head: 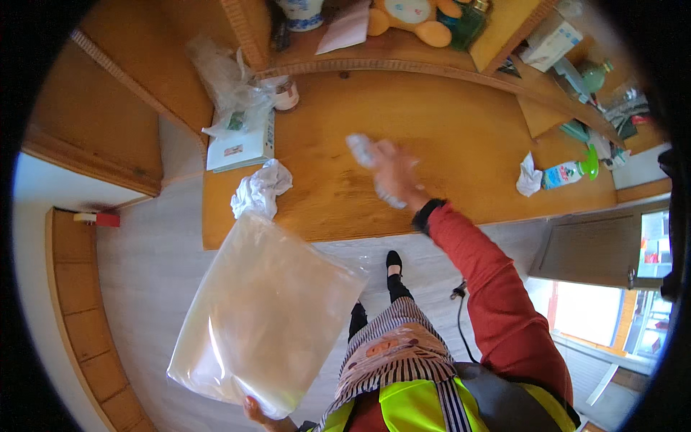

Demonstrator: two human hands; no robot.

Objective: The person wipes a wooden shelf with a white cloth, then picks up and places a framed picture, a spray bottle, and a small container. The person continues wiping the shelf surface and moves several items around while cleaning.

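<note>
My right hand (397,173) is over the middle of the wooden desktop (464,129), closed on a crumpled white cloth or tissue (360,150); hand and wipe are blurred. At the lower left my left hand (256,413) grips the bottom corner of a large flat pack in clear plastic (270,313), tilted in front of the desk edge. The pack's top corner is beside a crumpled white cloth (262,189) on the desk's left part. Near the right end a spray bottle with a green head (564,174) lies next to a crumpled white tissue (529,175).
A white box or binder (241,148) with plastic bags (229,81) and a lidded jar (284,93) occupy the desk's left rear. Shelves above hold a plush toy (413,16), a blue-and-white vase (303,13) and a green bottle (471,27). A grey cabinet door (588,245) stands right.
</note>
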